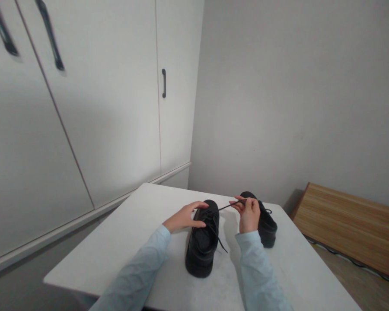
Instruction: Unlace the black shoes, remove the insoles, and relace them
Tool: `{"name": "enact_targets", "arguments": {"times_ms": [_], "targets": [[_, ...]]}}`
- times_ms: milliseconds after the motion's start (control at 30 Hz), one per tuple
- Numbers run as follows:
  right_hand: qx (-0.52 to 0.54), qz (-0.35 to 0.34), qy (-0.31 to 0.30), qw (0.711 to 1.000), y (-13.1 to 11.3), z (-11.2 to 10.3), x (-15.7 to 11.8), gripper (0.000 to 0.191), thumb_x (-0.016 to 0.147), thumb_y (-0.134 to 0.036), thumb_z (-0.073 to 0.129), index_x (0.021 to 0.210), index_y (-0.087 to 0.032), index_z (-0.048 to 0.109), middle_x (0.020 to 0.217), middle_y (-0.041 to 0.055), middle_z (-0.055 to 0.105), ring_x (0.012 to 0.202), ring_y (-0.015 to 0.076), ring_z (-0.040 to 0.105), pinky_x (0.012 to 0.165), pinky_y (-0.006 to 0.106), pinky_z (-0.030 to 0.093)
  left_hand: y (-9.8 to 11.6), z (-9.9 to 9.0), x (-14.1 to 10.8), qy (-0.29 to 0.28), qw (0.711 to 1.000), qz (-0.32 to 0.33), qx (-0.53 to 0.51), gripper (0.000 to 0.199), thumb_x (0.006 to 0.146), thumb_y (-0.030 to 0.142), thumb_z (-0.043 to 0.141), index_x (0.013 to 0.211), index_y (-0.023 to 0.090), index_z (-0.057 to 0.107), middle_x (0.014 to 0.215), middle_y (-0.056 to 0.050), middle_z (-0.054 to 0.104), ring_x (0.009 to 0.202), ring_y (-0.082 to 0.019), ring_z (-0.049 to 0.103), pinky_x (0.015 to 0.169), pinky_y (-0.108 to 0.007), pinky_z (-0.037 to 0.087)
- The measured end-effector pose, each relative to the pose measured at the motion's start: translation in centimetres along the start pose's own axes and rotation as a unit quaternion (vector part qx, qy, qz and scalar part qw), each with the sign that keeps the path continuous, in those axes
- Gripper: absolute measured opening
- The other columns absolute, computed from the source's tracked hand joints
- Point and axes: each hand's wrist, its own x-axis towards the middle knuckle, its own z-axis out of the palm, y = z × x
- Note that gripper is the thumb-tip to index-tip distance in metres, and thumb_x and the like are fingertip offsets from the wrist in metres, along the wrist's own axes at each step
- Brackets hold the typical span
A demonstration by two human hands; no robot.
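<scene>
A black lace-up shoe (199,259) stands on the white table (126,246), its toe pointing away from me. My left hand (185,216) rests at its left side, thumb and fingers apart over the lacing and tongue. To the right, my right hand (249,214) pinches a black shoelace (226,207) drawn taut from the shoe's upper lacing. Another lace end hangs loose over the shoe's right side. Just beyond my right hand is a second black shoe (268,231), partly hidden by that hand, with a loop of lace at its right.
White cabinet doors (116,108) with dark handles rise along the left. A grey wall (294,86) stands behind the table. On the right, a wood-grain panel (350,224) sits lower than the tabletop, with a dark cable (353,261) along its edge.
</scene>
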Motion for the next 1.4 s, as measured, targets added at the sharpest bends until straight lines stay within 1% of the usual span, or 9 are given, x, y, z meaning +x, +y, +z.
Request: {"name": "enact_targets", "arguments": {"times_ms": [233,367,533,700,867,967,1167,1300,1400], "targets": [[0.01,0.019,0.007,1.0,-1.2,0.2,-0.3,0.038,0.076,-0.053,0.057,0.08,-0.023,0.036,0.068,-0.0032,0.068,0.048,0.015,0.066,0.046,0.028,0.054,0.0,0.0,0.0,-0.008,1.0,-0.011,-0.011,0.06,0.066,0.036,0.074,0.121,0.027,0.052,0.131,-0.007,0.05,0.12,-0.024,0.046,0.097,-0.037,0.038],[0.023,0.012,-0.008,1.0,-1.9,0.4,-0.6,0.035,0.078,-0.052,0.055,0.079,-0.023,0.037,0.063,-0.0073,0.062,0.044,0.012,0.061,0.048,0.032,0.055,0.0,0.0,0.0,-0.009,1.0,-0.02,-0.011,0.061,0.065,0.037,0.073,0.121,0.026,0.052,0.131,-0.008,0.049,0.12,-0.025,0.046,0.096,-0.039,0.039],[0.008,-0.018,-0.012,1.0,-2.4,0.4,-0.7,0.032,0.082,-0.051,0.051,0.077,-0.023,0.037,0.057,-0.0116,0.049,0.038,0.006,0.05,0.043,0.026,0.051,-0.3,0.0,-0.1,-0.01,1.0,-0.015,-0.014,0.059,0.066,0.037,0.073,0.12,0.027,0.052,0.13,-0.007,0.05,0.119,-0.025,0.046,0.096,-0.04,0.039],[0.0,-0.058,-0.016,0.998,-2.7,0.2,-0.5,0.029,0.084,-0.048,0.049,0.076,-0.023,0.036,0.057,-0.0117,0.043,0.035,0.0044,0.043,0.037,0.019,0.043,-0.3,0.0,-0.1,-0.007,1.0,-0.018,-0.014,0.058,0.066,0.036,0.073,0.12,0.026,0.053,0.13,-0.007,0.05,0.118,-0.025,0.047,0.095,-0.039,0.039],[-0.059,-0.087,-0.068,0.992,-2.6,0.3,-0.5,0.027,0.086,-0.045,0.049,0.075,-0.023,0.041,0.055,-0.0111,0.038,0.035,0.0043,0.037,0.036,0.017,0.038,-0.1,-0.1,-0.1,-0.011,1.0,-0.014,-0.008,0.058,0.066,0.037,0.073,0.119,0.026,0.054,0.128,-0.007,0.051,0.117,-0.025,0.048,0.095,-0.039,0.04],[-0.166,-0.083,-0.143,0.972,-2.4,0.2,-0.6,0.028,0.086,-0.047,0.048,0.075,-0.021,0.047,0.05,-0.0101,0.037,0.037,0.0063,0.037,0.038,0.019,0.036,0.1,-0.1,-0.1,-0.011,1.0,-0.013,-0.002,0.057,0.066,0.036,0.072,0.119,0.026,0.054,0.128,-0.007,0.052,0.118,-0.025,0.047,0.095,-0.038,0.04],[-0.31,-0.056,-0.326,0.891,-2.1,0.1,-0.7,0.029,0.084,-0.042,0.051,0.07,-0.018,0.058,0.055,-0.0042,0.049,0.047,0.01,0.044,0.046,0.021,0.036,0.0,-0.1,-0.1,-0.005,1.0,0.014,0.012,0.054,0.068,0.037,0.072,0.118,0.025,0.054,0.125,-0.006,0.054,0.116,-0.024,0.049,0.097,-0.037,0.039],[-0.365,-0.08,-0.373,0.849,-1.7,0.2,-0.8,0.027,0.08,-0.037,0.056,0.062,-0.018,0.061,0.057,-0.0014,0.056,0.057,0.0133,0.05,0.053,0.023,0.038,0.0,0.0,0.0,0.007,0.999,0.043,0.032,0.054,0.069,0.036,0.071,0.119,0.022,0.054,0.122,-0.007,0.056,0.115,-0.023,0.05,0.101,-0.036,0.035],[-0.389,-0.106,-0.378,0.834,-1.4,0.3,-0.9,0.027,0.078,-0.038,0.059,0.059,-0.019,0.063,0.057,-0.0003,0.06,0.056,0.0145,0.051,0.054,0.024,0.038,0.4,0.2,0.0,0.025,0.996,0.071,0.045,0.052,0.071,0.037,0.069,0.118,0.021,0.055,0.119,-0.008,0.057,0.113,-0.023,0.051,0.101,-0.036,0.036]]}}
